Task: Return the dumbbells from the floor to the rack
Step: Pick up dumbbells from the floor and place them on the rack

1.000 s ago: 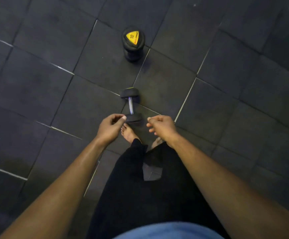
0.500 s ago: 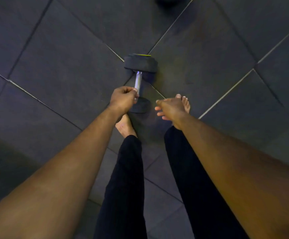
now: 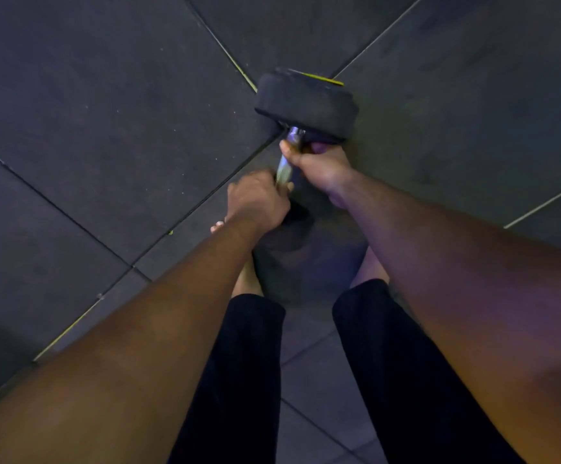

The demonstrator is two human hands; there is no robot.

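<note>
Between the bare feet, on the dark tiled floor (image 3: 105, 128), lies the dumbbell (image 3: 306, 102); left hand (image 3: 255, 199) grasps the near end of its chrome handle; right hand (image 3: 319, 165) grasps the far end, beside the head.

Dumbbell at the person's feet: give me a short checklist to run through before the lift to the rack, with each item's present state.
1. Left hand grips the chrome handle: ok.
2. Right hand grips the handle nearer the far head: ok.
3. Bare feet out from under the near head: cannot tell, the left foot shows close beside it.
4. Dumbbell off the rubber floor tiles: cannot tell.
5. Rack in sight: not ok, none in view.
</note>
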